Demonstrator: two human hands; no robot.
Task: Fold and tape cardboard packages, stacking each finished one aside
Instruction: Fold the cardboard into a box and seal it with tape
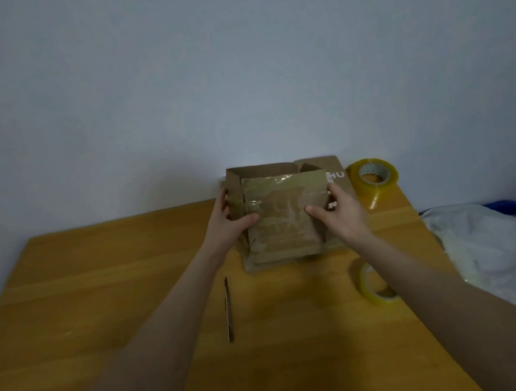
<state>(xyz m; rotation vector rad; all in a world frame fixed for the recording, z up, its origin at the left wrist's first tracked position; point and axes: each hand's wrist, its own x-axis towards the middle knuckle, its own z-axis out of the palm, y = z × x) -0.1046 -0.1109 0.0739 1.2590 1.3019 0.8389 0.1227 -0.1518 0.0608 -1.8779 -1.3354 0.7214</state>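
Note:
A brown cardboard package (284,214) with glossy tape across its near face stands raised at the far middle of the wooden table (100,293). My left hand (229,222) grips its left side, thumb on the front. My right hand (337,210) grips its right side, thumb on the front too. Its top flaps stand open. More flat cardboard (335,167) with white letters lies behind and under it. A roll of clear yellowish tape (374,175) sits to the far right. A second tape roll (374,285) lies nearer, by my right forearm.
A thin dark cutter or pen (228,309) lies on the table in front of the package. White plastic sheeting (498,251) over a blue bin (515,207) sits off the table's right edge. A pale wall rises behind.

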